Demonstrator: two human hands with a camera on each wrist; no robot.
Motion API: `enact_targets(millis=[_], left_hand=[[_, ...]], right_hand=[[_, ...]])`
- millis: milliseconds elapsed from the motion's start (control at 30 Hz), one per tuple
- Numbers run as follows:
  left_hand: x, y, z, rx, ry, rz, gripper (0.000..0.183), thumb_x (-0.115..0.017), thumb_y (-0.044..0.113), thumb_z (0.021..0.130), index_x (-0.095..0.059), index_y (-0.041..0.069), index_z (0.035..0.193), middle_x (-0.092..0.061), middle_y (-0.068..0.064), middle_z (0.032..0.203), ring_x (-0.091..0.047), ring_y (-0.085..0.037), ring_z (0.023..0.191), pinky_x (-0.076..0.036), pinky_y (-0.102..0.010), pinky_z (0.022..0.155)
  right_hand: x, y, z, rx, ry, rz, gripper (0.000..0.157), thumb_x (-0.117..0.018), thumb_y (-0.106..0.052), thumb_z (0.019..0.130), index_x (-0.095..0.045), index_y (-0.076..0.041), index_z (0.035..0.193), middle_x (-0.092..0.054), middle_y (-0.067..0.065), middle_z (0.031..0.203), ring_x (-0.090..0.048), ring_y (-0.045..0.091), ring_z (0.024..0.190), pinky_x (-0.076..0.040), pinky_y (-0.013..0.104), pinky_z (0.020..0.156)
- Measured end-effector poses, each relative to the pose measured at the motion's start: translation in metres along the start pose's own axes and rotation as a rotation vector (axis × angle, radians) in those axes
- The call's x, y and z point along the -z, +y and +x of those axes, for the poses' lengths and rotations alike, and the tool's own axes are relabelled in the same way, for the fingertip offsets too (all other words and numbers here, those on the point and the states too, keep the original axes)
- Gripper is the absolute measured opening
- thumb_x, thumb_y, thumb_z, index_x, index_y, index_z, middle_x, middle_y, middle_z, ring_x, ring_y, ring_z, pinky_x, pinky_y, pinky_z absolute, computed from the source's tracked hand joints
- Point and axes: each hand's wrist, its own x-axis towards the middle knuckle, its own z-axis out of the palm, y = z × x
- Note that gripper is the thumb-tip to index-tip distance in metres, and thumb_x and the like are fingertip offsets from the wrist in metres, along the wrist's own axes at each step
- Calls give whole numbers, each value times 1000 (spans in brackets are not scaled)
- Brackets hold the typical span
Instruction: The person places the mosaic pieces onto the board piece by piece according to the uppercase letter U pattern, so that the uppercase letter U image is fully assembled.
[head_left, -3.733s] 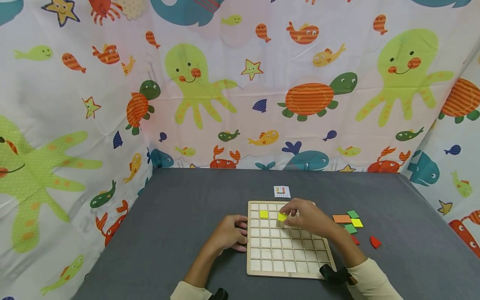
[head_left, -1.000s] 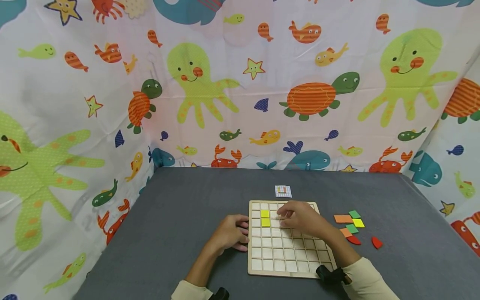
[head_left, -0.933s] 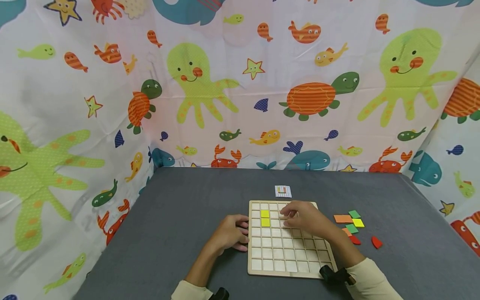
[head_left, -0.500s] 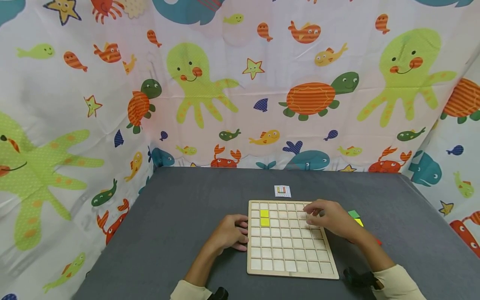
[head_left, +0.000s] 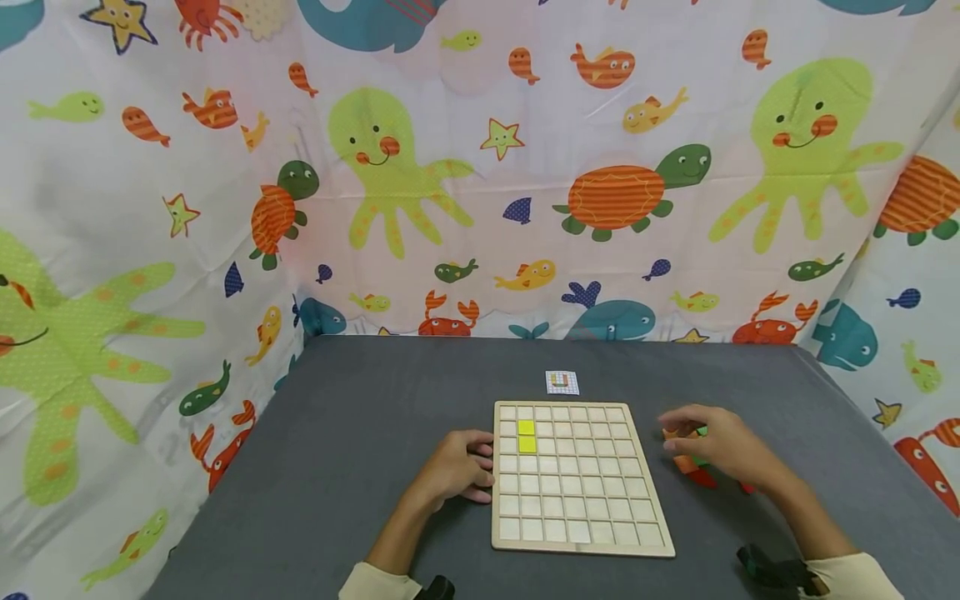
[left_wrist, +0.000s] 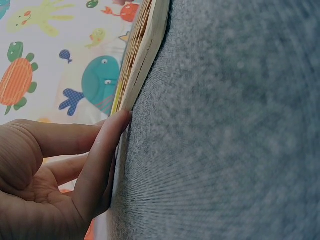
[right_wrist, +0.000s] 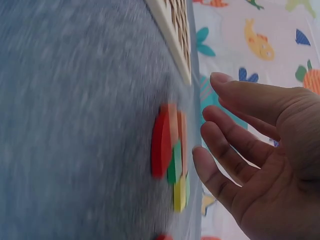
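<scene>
A wooden grid board [head_left: 585, 548] lies on the grey table. Two yellow square tiles fill neighbouring cells near its upper left, a far one [head_left: 526, 427] and a nearer one [head_left: 527, 444]. My left hand [head_left: 452, 471] rests against the board's left edge, fingertips touching the frame in the left wrist view. Off the board's right side, my right hand [head_left: 712, 442] hovers over loose coloured tiles with fingers loosely bent and nothing between them. In the right wrist view those tiles include a red curved one [right_wrist: 161, 145], a green [right_wrist: 175, 165] and a yellow [right_wrist: 179, 194], plus orange ones.
A small card [head_left: 562, 382] printed with a coloured U shape on a grid lies beyond the board. White cloth with sea animals [head_left: 517, 300] hangs behind and at both sides of the grey table [head_left: 360, 417]. In the head view my right hand partly hides the loose tiles.
The yellow tile my right hand held now lies in the cell just nearer than the first. That hand has moved right, off the board to the loose tiles. The left hand stayed put.
</scene>
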Motion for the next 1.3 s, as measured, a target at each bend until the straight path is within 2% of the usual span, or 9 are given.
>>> enact_targets(millis=[133,467,700,800,1000,1100,1200,1300], left_hand=[[0,-1,0,7,0,2,67,-71,-20,81,-56,-8,145,-59,-21,123,-66,-25,102,-68,-40,63],[0,-1,1,11,-4,6,67,-71,-20,81,-56,-8,146,-59,-21,124,-66,-26,104,-68,-40,64],[0,-1,0,4,-2,14,67,-71,-21,81,-56,-8,145,-60,-22,123,-67,-27,103,-68,-40,64],[0,-1,0,1,0,9,67,-71,-22,80,-56,-9,145,-60,-22,123,-67,-26,103,-68,-40,63],[0,-1,0,-2,4,2,67,-71,-21,80,-56,-9,145,-61,-22,124,-68,-27,104,-68,-40,63],[0,0,1,-2,5,1,67,-71,-21,81,-56,-9,145,-61,-22,124,-68,-27,105,-68,-41,63],[0,0,1,0,5,-1,68,-71,-21,81,-56,-9,145,-61,-21,124,-67,-27,105,-68,-41,63],[0,-1,0,0,5,-3,68,-71,-21,81,-55,-8,146,-60,-21,123,-67,-27,105,-68,-41,63]], right_hand=[[7,10,-6,-29,6,-38,41,-81,-30,95,-74,-5,128,-74,6,114,-65,21,100,-59,26,72],[23,37,-13,-116,-17,-81,48,-83,-30,93,-71,0,129,-73,16,119,-67,28,103,-63,40,82],[29,46,-16,-128,-14,-96,49,-84,-25,92,-71,2,130,-73,15,117,-66,27,102,-58,28,77],[30,48,-17,-127,-18,-98,48,-84,-23,91,-70,2,130,-73,15,118,-66,27,102,-57,28,77],[31,52,-16,-123,-16,-107,47,-85,-21,90,-71,2,129,-72,18,119,-67,30,103,-62,44,83],[31,52,-15,-122,-17,-123,43,-84,-18,90,-72,1,126,-72,14,114,-64,27,99,-60,37,79],[31,53,-15,-121,-27,-138,38,-83,-15,89,-74,1,123,-70,9,107,-60,23,93,-52,27,70],[30,54,-15,-129,-35,-151,37,-83,-16,88,-75,0,121,-68,6,103,-57,21,90,-48,25,66]])
